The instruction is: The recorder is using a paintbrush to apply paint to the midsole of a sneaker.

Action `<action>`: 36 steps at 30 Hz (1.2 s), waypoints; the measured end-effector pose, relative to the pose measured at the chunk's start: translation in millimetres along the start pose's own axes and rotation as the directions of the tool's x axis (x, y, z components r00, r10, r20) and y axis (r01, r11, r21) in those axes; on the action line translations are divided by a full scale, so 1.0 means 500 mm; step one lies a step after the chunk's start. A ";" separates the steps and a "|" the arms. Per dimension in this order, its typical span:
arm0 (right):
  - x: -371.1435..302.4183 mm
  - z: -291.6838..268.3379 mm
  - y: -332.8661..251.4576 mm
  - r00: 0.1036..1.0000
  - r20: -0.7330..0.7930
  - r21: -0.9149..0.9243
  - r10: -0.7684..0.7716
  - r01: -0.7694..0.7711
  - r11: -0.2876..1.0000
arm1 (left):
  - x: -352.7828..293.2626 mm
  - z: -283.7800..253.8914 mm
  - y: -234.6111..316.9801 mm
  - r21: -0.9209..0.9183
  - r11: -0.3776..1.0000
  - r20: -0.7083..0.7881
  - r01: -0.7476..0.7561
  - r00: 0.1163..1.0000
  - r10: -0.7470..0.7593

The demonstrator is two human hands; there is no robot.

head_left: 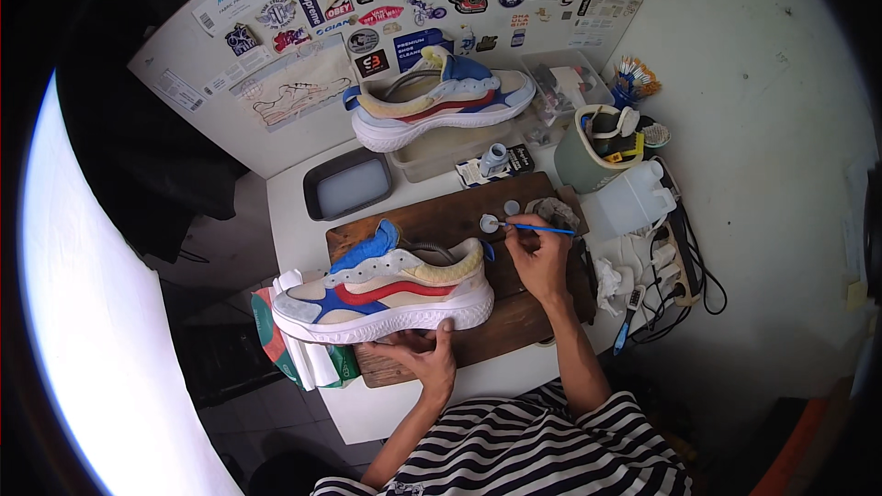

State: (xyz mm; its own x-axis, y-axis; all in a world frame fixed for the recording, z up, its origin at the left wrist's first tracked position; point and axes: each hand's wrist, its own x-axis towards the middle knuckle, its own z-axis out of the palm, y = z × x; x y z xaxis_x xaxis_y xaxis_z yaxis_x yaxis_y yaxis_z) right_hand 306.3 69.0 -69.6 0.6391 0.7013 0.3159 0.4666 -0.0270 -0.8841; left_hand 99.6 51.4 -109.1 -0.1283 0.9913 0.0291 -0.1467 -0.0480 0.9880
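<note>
My left hand (429, 363) grips a sneaker (395, 289) by its thick white sole near the heel, the thumb on the sidewall and the other fingers underneath. Its upper mixes cream, blue, red and pale yellow panels, and the toe points left. Between the fingertips of my right hand (540, 262) is a thin paintbrush (542, 228) with a blue handle. The brush tip is at a small round white pot (490, 222) on the dark wooden board (441, 211). Beside that pot lies a small pale disc (512, 208). A crumpled greyish cloth (555, 213) lies beyond my right hand.
A matching sneaker (441, 103) rests on a clear plastic box at the back. Nearby are a dark tray of cloudy liquid (347, 186), an open bottle (494, 159) and a bucket of tools (588, 152). Right: a white jug (634, 197), power strip (684, 262) and blue-handled toothbrush (628, 320). Left: a tissue pack (276, 349).
</note>
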 end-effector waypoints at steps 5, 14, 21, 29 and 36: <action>0.000 -0.002 0.001 1.000 0.014 -0.035 -0.023 0.024 0.999 | 0.006 -0.005 0.015 -0.054 0.994 0.062 0.091 0.994 -0.088; -0.091 -0.031 -0.036 0.982 -0.064 0.631 0.176 -0.097 0.770 | 0.005 -0.005 -0.005 0.036 0.999 -0.011 -0.032 0.999 0.032; -0.152 -0.018 -0.066 0.993 0.086 0.687 0.084 -0.120 0.716 | 0.008 0.000 0.000 -0.025 0.999 0.011 -0.038 0.999 0.038; -0.143 -0.019 -0.067 0.990 0.122 0.598 0.075 -0.134 0.791 | 0.005 -0.001 0.000 0.043 0.999 -0.012 -0.025 1.000 0.025; -0.146 -0.014 -0.060 0.991 0.103 0.633 0.080 -0.127 0.764 | 0.005 -0.002 -0.004 0.014 0.999 -0.005 -0.040 0.999 0.040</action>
State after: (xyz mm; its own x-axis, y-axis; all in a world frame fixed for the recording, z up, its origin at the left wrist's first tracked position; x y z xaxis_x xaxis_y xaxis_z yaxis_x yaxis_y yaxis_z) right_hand 250.1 13.6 -63.8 0.6076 0.7667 0.2073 -0.1120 0.3411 -0.9333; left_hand 98.8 54.0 -111.0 -0.1394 0.9879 0.0679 -0.1280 -0.0860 0.9880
